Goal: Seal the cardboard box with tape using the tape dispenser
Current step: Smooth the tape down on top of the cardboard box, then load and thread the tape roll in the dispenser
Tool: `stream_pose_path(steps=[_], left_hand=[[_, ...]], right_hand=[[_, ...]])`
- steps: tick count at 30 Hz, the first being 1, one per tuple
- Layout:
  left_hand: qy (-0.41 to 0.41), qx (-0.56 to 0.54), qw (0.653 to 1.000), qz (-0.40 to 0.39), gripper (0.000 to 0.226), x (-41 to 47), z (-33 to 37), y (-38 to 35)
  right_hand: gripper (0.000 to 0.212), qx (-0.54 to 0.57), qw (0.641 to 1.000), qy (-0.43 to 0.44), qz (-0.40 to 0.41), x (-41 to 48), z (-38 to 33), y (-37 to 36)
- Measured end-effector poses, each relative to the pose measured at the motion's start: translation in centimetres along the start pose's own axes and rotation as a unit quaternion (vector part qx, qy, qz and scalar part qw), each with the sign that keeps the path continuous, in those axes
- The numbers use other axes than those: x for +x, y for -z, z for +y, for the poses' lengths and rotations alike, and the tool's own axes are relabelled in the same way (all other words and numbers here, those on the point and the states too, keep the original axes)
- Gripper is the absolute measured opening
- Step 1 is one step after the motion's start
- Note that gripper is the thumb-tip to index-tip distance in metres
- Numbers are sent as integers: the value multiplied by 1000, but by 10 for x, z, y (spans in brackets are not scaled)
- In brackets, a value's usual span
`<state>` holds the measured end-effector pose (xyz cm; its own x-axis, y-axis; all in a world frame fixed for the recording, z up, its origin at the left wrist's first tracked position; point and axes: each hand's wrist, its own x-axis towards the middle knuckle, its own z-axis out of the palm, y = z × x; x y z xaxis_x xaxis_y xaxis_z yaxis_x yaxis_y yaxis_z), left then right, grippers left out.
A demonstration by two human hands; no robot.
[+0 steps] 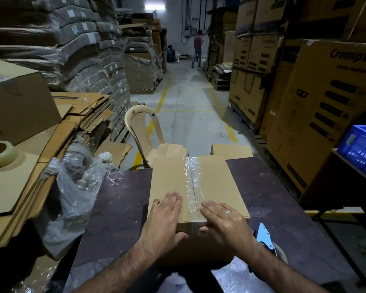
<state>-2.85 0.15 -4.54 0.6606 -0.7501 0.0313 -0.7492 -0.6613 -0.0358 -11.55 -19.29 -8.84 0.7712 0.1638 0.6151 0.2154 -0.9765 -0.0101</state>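
From the head camera, the left hand (pixel 167 216) and right hand (pixel 226 223) press flat on the brown cardboard box (pixel 169 178), fingers (pixel 173 197) straight, gripping nothing. The right fingertips touch the clear tape strip (pixel 193 180) over the seam. The blue tape dispenser (pixel 264 235) lies on the dark table (pixel 118 208), just behind the right fingers.

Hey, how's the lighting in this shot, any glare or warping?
Head view: dim warehouse, one blown-out white lamp far ahead; glare glints on the clear tape strip along the brown cardboard box; the wide-angle lens bows the stacked cartons at the edges.
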Motion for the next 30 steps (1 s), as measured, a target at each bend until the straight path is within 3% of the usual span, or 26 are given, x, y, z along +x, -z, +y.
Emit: stream_pose_path(steps=[4, 11, 14, 18, 21, 24, 26, 30], left_hand=[[0, 19, 1000, -2, 104, 1, 0, 0], [-1, 28, 1000, -11, 107, -1, 0, 1], [-6, 22, 999, -22, 105, -1, 0, 5], [-27, -116, 993, 14, 95, -5, 13, 17], [-67, -229, 962, 131, 73, -7, 38, 18], [-147, -268, 928, 215, 52, -2, 76, 14], [-200, -278, 914, 217, 45, 1, 104, 8], [-248, -294, 912, 144, 39, 10, 149, -27]], right_hand=[[48, -21, 999, 41, 5, -7, 5, 2], [76, -41, 997, 49, -42, -15, 5, 7], [71, -53, 997, 34, -42, -22, 10, 14], [42, -60, 997, -33, 19, -36, 26, 34], [28, -49, 990, -117, 58, -52, 42, 51], [25, -16, 967, -240, 81, -76, 60, 63], [20, 19, 945, -317, 76, -96, 71, 67], [16, 47, 918, -394, 13, -136, 86, 62]])
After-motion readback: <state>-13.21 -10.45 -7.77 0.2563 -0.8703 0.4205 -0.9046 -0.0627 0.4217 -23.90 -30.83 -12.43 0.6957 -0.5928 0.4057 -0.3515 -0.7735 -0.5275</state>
